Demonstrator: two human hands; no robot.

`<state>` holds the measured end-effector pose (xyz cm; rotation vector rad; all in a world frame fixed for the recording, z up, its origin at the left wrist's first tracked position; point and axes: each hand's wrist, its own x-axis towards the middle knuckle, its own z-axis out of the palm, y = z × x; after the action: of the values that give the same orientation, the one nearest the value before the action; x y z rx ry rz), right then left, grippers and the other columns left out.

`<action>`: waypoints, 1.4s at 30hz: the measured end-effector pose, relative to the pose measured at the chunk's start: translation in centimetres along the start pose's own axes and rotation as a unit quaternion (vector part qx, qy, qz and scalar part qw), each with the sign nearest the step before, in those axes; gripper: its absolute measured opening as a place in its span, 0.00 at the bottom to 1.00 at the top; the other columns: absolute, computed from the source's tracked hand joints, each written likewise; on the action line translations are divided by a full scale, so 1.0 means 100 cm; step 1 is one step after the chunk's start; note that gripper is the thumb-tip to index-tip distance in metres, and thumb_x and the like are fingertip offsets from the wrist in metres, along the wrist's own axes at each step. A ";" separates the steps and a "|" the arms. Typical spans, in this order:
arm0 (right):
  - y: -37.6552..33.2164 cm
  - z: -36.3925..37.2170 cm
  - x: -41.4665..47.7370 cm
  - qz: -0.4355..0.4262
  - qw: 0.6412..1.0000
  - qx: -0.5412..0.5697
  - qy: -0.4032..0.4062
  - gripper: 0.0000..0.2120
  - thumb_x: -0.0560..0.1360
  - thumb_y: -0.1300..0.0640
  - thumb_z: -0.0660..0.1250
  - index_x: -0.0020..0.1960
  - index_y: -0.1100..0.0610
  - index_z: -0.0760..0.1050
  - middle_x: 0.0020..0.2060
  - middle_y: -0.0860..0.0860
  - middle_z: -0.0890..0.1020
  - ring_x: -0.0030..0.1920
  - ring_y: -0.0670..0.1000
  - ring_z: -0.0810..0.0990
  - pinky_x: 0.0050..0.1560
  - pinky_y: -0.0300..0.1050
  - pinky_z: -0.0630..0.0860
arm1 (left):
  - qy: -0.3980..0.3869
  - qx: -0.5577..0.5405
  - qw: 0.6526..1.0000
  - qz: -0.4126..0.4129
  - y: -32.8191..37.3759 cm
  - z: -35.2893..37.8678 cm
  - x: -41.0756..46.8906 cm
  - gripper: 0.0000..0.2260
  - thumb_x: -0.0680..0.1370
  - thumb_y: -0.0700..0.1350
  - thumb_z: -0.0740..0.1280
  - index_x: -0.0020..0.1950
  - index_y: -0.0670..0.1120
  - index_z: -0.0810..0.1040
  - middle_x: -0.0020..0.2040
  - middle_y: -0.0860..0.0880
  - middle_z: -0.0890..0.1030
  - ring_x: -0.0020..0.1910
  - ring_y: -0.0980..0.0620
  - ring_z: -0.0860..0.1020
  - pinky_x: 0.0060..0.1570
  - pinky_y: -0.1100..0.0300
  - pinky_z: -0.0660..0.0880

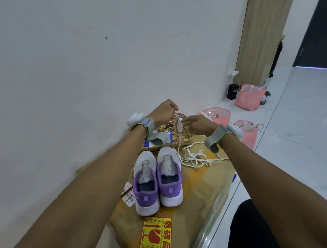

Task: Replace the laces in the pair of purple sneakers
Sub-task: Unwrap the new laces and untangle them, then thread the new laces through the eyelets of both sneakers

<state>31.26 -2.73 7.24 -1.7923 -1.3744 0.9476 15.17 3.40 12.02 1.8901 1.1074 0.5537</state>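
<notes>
Nearest the camera, a yellow and red fragile sticker lies on the cardboard box that serves as the work surface. Just beyond it the pair of purple sneakers stands side by side, heels toward the person, toes pointing at a wicker basket. Both shoes look unlaced: the tongues are bare and no lace crosses them. To the right of the toes a loose tangle of white laces lies on the box.

Both arms reach out over the basket. The left hand is pinched shut on the upper end of a pale lace that hangs down past the basket's front rim. The right hand hovers just beside that strand with fingers spread; whether it touches the strand I cannot tell.

The step in hand seems to be picking one fresh lace out of the basket. To do it well, lift the strand straight up until its whole length hangs free, and let the right hand run down it to shake off anything snagged among the basket's contents. Keep it apart from the tangle on the box so old and new do not mix. Find both tips and even them before bringing the lace to the lowest eyelets of one shoe.
</notes>
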 end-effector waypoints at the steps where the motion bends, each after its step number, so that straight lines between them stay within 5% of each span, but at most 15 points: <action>1: -0.004 0.003 -0.003 -0.001 0.999 -0.008 -0.033 0.13 0.75 0.64 0.65 0.57 0.54 0.80 0.55 0.54 0.83 0.47 0.51 0.80 0.47 0.47 0.75 | -0.005 -0.014 1.000 0.002 -0.001 -0.005 -0.003 0.11 0.79 0.33 0.55 0.54 0.44 0.73 0.39 0.44 0.76 0.34 0.50 0.70 0.32 0.58 0.64; 4: -0.010 0.008 -0.006 -0.030 0.997 -0.056 -0.052 0.08 0.74 0.49 0.72 0.50 0.50 0.83 0.45 0.48 0.83 0.46 0.46 0.80 0.47 0.44 0.76 | -0.021 0.010 0.999 0.033 -0.007 -0.021 -0.009 0.09 0.78 0.33 0.61 0.55 0.43 0.75 0.43 0.42 0.83 0.37 0.50 0.76 0.36 0.56 0.73; 8: -0.008 0.010 0.002 -0.080 0.984 -0.140 0.074 0.09 0.72 0.48 0.75 0.40 0.54 0.83 0.34 0.50 0.81 0.37 0.49 0.77 0.36 0.39 0.69 | 0.050 0.201 0.975 0.078 -0.023 -0.041 -0.011 0.02 0.75 0.39 0.73 0.45 0.41 0.86 0.37 0.45 0.86 0.33 0.52 0.82 0.40 0.57 0.81; 12: -0.010 0.009 0.003 -0.045 0.966 -0.222 0.126 0.10 0.70 0.49 0.76 0.45 0.55 0.86 0.40 0.53 0.86 0.42 0.54 0.83 0.39 0.41 0.73 | 0.104 0.250 0.959 0.080 -0.030 -0.040 -0.013 0.07 0.77 0.44 0.73 0.43 0.41 0.87 0.33 0.47 0.82 0.28 0.56 0.75 0.32 0.63 0.71; 16: -0.020 0.021 0.002 -0.054 0.989 -0.137 0.005 0.20 0.70 0.62 0.75 0.60 0.56 0.79 0.54 0.53 0.83 0.53 0.53 0.81 0.52 0.45 0.76 | 0.022 0.193 0.978 0.079 -0.033 -0.037 -0.018 0.09 0.80 0.34 0.65 0.53 0.40 0.85 0.42 0.44 0.86 0.36 0.53 0.83 0.41 0.62 0.80; 18: -0.021 0.026 0.000 -0.077 0.991 -0.109 -0.020 0.18 0.72 0.59 0.75 0.61 0.56 0.78 0.53 0.52 0.83 0.54 0.52 0.80 0.54 0.44 0.76 | 0.030 0.138 0.987 0.079 -0.037 -0.034 -0.021 0.07 0.80 0.32 0.65 0.52 0.38 0.82 0.42 0.41 0.86 0.36 0.48 0.84 0.41 0.58 0.82; 22: -0.018 0.028 -0.003 -0.123 0.986 -0.111 -0.003 0.12 0.78 0.52 0.68 0.51 0.61 0.83 0.42 0.55 0.84 0.38 0.46 0.79 0.36 0.33 0.72 | 0.086 0.094 0.988 0.084 -0.042 -0.033 -0.022 0.05 0.75 0.37 0.74 0.47 0.36 0.82 0.38 0.40 0.85 0.29 0.54 0.83 0.31 0.68 0.76; 24: -0.017 0.030 -0.004 -0.110 0.992 -0.067 -0.001 0.13 0.80 0.55 0.65 0.52 0.65 0.82 0.38 0.55 0.84 0.30 0.42 0.78 0.31 0.31 0.73 | 0.097 0.104 0.986 0.091 -0.045 -0.033 -0.022 0.06 0.74 0.40 0.76 0.46 0.38 0.84 0.37 0.43 0.85 0.27 0.60 0.81 0.30 0.73 0.73; 27: -0.010 0.035 0.000 -0.057 0.998 -0.014 0.022 0.10 0.81 0.62 0.61 0.52 0.64 0.79 0.32 0.53 0.80 0.25 0.44 0.76 0.29 0.35 0.75 | 0.117 0.119 0.984 0.067 -0.056 -0.030 -0.019 0.05 0.76 0.43 0.74 0.49 0.44 0.84 0.40 0.45 0.86 0.33 0.56 0.83 0.34 0.70 0.75; 30: 0.004 0.041 0.005 0.003 1.000 0.003 0.025 0.11 0.80 0.68 0.58 0.47 0.61 0.78 0.33 0.53 0.78 0.28 0.49 0.73 0.28 0.39 0.73 | 0.053 0.142 0.988 0.009 -0.080 -0.020 -0.017 0.03 0.77 0.42 0.71 0.51 0.46 0.82 0.51 0.46 0.85 0.41 0.48 0.83 0.45 0.54 0.82; 33: 0.024 0.051 0.010 -0.005 0.996 -0.090 0.022 0.04 0.76 0.65 0.65 0.46 0.62 0.79 0.32 0.50 0.74 0.31 0.47 0.70 0.30 0.40 0.67 | -0.016 0.222 0.975 -0.017 -0.109 -0.006 -0.019 0.06 0.76 0.43 0.71 0.53 0.47 0.82 0.64 0.47 0.79 0.53 0.46 0.80 0.47 0.56 0.76; 39: 0.056 0.072 0.014 -0.064 0.984 -0.165 0.027 0.18 0.79 0.52 0.66 0.30 0.50 0.73 0.27 0.44 0.74 0.29 0.42 0.70 0.31 0.40 0.64 | -0.055 0.268 0.961 -0.046 -0.151 0.029 -0.018 0.15 0.75 0.50 0.73 0.58 0.46 0.77 0.55 0.47 0.80 0.53 0.46 0.78 0.47 0.58 0.72; 42: 0.070 0.081 0.022 -0.052 0.977 -0.202 0.054 0.15 0.79 0.51 0.66 0.34 0.53 0.74 0.33 0.50 0.78 0.35 0.50 0.74 0.33 0.44 0.64 | -0.073 0.270 0.959 -0.037 -0.161 0.035 -0.012 0.12 0.73 0.46 0.73 0.54 0.48 0.76 0.50 0.48 0.81 0.48 0.46 0.79 0.43 0.57 0.74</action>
<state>28.04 -1.42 -3.16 -2.0054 -1.6600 0.5308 9.33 4.73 -3.36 2.2943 1.3149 0.0610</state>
